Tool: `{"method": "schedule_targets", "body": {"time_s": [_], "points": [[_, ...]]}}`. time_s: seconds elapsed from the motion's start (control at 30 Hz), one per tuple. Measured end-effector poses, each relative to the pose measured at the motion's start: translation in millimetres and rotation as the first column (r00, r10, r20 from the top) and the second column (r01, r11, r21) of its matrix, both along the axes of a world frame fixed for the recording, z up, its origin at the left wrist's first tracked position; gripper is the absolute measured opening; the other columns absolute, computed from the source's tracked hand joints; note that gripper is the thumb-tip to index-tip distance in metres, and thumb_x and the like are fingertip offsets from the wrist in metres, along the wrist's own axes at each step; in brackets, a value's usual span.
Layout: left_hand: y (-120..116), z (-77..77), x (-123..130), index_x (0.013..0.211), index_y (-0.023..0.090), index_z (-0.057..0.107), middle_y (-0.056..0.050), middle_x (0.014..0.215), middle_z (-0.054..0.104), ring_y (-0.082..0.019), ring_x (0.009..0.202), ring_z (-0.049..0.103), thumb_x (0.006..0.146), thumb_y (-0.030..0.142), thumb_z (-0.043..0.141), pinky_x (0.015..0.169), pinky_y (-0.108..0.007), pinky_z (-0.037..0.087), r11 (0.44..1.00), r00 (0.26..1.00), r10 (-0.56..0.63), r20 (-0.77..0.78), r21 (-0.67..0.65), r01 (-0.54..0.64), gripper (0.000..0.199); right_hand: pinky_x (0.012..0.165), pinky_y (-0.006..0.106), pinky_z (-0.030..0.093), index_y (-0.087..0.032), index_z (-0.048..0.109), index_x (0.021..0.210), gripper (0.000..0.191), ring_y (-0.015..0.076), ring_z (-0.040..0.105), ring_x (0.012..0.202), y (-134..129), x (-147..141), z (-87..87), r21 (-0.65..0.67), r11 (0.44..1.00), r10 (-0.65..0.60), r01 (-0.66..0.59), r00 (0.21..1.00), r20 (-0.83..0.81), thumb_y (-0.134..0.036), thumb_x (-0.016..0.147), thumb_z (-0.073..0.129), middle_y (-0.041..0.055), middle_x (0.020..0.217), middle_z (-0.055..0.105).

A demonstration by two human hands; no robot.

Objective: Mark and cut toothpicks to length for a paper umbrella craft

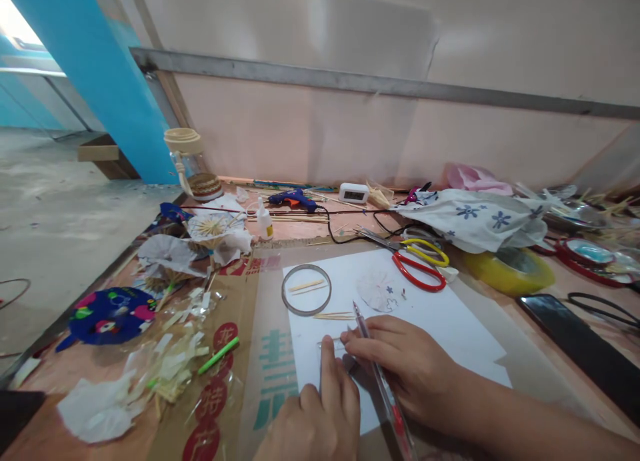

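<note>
Two hands (415,361), cluttered table (295,232), blue pillar (100,68)

Blue pillar (95,68), pale panel (260,121); bare grey floor (40,208)

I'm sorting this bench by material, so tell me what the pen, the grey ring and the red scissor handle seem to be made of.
Pen: likely clear, glossy plastic; the barrel looks see-through.
Grey ring: plastic or metal, hard to say; plain grey with a dull finish.
Red scissor handle: probably smooth plastic, judging by its even colour.
</note>
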State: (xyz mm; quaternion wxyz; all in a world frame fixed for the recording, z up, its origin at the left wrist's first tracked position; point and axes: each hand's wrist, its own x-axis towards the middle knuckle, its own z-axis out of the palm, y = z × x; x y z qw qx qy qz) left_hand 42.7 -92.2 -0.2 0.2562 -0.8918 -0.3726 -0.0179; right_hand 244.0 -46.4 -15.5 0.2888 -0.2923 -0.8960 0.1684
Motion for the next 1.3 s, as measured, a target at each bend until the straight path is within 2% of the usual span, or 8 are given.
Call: {"method": "schedule_targets", "body": {"time_s": [0.17, 0.5, 0.93, 1.1, 1.23, 1.3], "points": [[-0.5, 2.7, 0.3, 0.111, 0.014, 0.072, -0.021, 0.121, 0.066, -0.012, 0.043, 0.059, 0.091, 0.028, 0.052, 0.036, -0.018, 0.047, 0.999, 1.000, -0.007, 0.026, -0.042, 0.008, 0.032, 0.079, 0.038, 0.053, -0.016, 0.055, 0.124, 0.040, 0.0246, 0.061, 0.092, -2.1, 1.8, 2.3, 0.015, 1.000, 0.000, 0.000, 1.000, -0.011, -0.002, 0.087, 0.052, 0.0122, 0.107, 0.071], [-2.6, 7.5, 1.4, 0.115, 0.010, 0.069, -0.028, 0.123, 0.063, -0.013, 0.046, 0.060, 0.091, 0.025, 0.049, 0.038, -0.020, 0.047, 0.993, 1.000, -0.005, 0.025, -0.119, 0.008, 0.035, 0.079, 0.037, 0.052, -0.016, 0.055, 0.124, 0.037, 0.0237, 0.062, 0.094, -2.4, 2.5, 1.0, -0.014, 1.000, -0.007, 0.007, 1.000, 0.011, -0.003, 0.090, 0.051, 0.0107, 0.107, 0.072], [-4.6, 6.6, 2.5, 0.117, 0.013, 0.069, -0.025, 0.128, 0.061, -0.014, 0.050, 0.063, 0.085, 0.019, 0.053, 0.041, -0.021, 0.049, 0.987, 0.999, 0.021, -0.026, -0.158, -0.025, 0.036, 0.078, 0.036, 0.052, -0.018, 0.057, 0.123, 0.033, 0.0223, 0.062, 0.092, -0.6, 3.1, 1.2, -0.060, 0.998, -0.011, 0.012, 1.000, 0.019, -0.007, 0.092, 0.051, 0.0095, 0.104, 0.073], [-3.9, 7.9, 2.9, 0.118, 0.012, 0.069, -0.025, 0.127, 0.062, -0.013, 0.048, 0.062, 0.086, 0.020, 0.052, 0.040, -0.020, 0.049, 0.989, 1.000, 0.022, -0.021, -0.144, -0.025, 0.037, 0.081, 0.036, 0.051, -0.018, 0.057, 0.123, 0.033, 0.0220, 0.060, 0.094, -0.3, 3.1, 0.7, -0.082, 0.997, -0.004, 0.005, 1.000, 0.010, -0.007, 0.092, 0.052, 0.0092, 0.107, 0.072], [-2.8, 6.2, 2.2, 0.113, 0.012, 0.072, -0.023, 0.123, 0.065, -0.013, 0.047, 0.062, 0.086, 0.024, 0.055, 0.038, -0.019, 0.047, 0.996, 1.000, 0.001, -0.008, -0.084, -0.002, 0.034, 0.074, 0.034, 0.051, -0.017, 0.058, 0.122, 0.035, 0.0217, 0.060, 0.086, 0.3, 1.0, 1.2, -0.055, 0.998, -0.017, 0.017, 1.000, 0.010, -0.004, 0.090, 0.050, 0.0100, 0.099, 0.072], [-1.9, 4.1, 1.6, 0.111, 0.015, 0.073, -0.021, 0.120, 0.067, -0.012, 0.045, 0.060, 0.083, 0.020, 0.061, 0.038, -0.018, 0.047, 0.999, 1.000, 0.000, -0.013, -0.041, 0.000, 0.031, 0.073, 0.034, 0.051, -0.017, 0.058, 0.122, 0.036, 0.0217, 0.062, 0.085, 1.0, -0.2, 1.5, -0.038, 0.999, -0.024, 0.024, 1.000, 0.002, -0.004, 0.089, 0.050, 0.0105, 0.098, 0.073]]}}
